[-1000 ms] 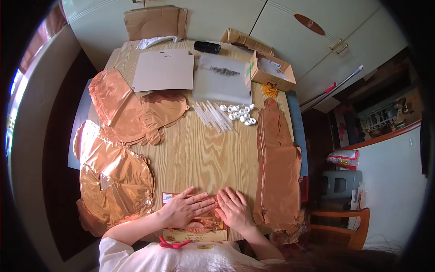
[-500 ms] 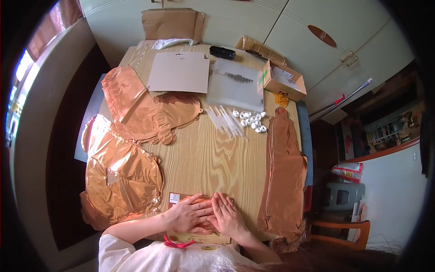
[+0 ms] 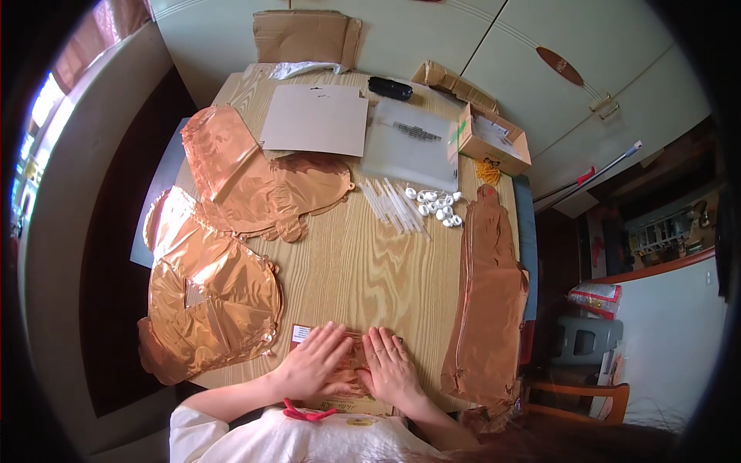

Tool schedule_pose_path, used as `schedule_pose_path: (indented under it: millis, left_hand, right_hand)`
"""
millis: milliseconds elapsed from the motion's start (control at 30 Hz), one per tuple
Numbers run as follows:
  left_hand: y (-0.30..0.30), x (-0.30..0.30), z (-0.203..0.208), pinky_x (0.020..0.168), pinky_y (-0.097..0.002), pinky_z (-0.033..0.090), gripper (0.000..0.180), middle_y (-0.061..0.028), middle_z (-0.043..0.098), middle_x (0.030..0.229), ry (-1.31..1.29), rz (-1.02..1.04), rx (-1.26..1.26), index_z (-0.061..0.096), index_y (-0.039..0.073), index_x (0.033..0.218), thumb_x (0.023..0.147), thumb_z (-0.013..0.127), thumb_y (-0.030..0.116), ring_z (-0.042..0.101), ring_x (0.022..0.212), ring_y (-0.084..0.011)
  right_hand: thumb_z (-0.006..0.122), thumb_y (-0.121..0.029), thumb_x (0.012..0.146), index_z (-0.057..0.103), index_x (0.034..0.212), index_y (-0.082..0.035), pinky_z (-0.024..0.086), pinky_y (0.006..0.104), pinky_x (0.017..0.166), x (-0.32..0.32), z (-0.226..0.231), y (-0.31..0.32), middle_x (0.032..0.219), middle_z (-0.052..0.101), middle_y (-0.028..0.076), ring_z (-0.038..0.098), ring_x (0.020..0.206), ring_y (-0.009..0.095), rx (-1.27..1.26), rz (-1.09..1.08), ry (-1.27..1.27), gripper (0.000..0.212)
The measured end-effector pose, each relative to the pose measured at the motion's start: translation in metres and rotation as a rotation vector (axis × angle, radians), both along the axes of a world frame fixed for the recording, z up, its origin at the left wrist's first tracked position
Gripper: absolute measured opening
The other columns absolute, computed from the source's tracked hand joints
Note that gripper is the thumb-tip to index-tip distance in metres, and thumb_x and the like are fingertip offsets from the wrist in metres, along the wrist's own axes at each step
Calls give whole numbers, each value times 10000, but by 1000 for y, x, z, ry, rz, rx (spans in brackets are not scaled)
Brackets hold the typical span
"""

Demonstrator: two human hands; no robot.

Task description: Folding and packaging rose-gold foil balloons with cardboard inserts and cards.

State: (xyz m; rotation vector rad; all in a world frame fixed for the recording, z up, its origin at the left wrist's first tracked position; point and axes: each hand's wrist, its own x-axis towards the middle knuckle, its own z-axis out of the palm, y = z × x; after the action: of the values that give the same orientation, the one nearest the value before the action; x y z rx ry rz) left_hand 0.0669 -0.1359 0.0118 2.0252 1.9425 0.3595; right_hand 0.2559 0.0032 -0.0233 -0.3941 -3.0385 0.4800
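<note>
A printed flat package [image 3: 340, 403] with a white label lies at the table's near edge, partly under my hands. On top of it is a folded piece of copper-coloured foil [image 3: 351, 370]. My left hand [image 3: 316, 361] is tilted at the foil's left side, fingers stretched out and held close together. Flat on the foil's right side rests my right hand [image 3: 390, 364], its fingers extended. Much of the package and the foil is hidden beneath both hands.
Copper foil balloons [image 3: 212, 309] are spread along the left side; more folded foil [image 3: 486, 309] lies at the right. Farther back are white straws [image 3: 394, 207], white clips [image 3: 440, 207], a grey-white card [image 3: 315, 119], a clear bag [image 3: 409, 147], an open cardboard box [image 3: 494, 139] and a black case [image 3: 390, 88].
My hands have moved apart, the left one lifting and tilting, so more of the foil between them shows. The whole view has shifted slightly.
</note>
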Motion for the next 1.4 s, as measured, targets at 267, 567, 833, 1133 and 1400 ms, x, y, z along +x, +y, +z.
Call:
schedule_pose_path:
  millis: [267,567,833,1133,1400]
  left_hand:
    - [-46,-20,5,669,-290,571,300,-111,670,1012,-1079,803,-156,545,-19,1220,940,609,68,679,860,-162]
    - [-23,-15,-2,495,-285,579,210,-86,674,737,-1110,849,-345,613,-73,1031,959,615,125,671,586,-139]
    - [-26,-22,-13,607,-385,563,286,-175,658,701,-739,670,-424,674,-5,911,955,587,264,684,617,-294]
    - [-18,-11,0,609,-451,547,280,-196,643,674,-221,588,-368,673,27,786,888,610,280,658,628,-361]
    - [-12,-8,32,825,-408,519,214,-127,677,1010,95,365,-309,636,65,934,823,647,248,633,1033,-270]
  right_hand:
    - [441,-441,990,339,1484,10,163,434,1201,2,-5,-2,1546,340,178,283,1453,315,64,-14,46,677]
    - [424,-447,993,342,1479,17,167,443,1196,0,-2,-3,1535,356,179,295,1447,315,97,3,38,677]
    - [476,-438,964,385,1494,-112,177,459,1187,-1,1,-2,1526,368,176,318,1431,316,82,3,42,629]
    - [552,-457,927,394,1494,-148,224,500,1164,-1,3,-2,1526,376,150,327,1417,347,10,16,17,665]
    - [591,-453,905,444,1471,-278,264,551,1132,-1,0,0,1535,362,132,314,1409,402,33,51,24,610]
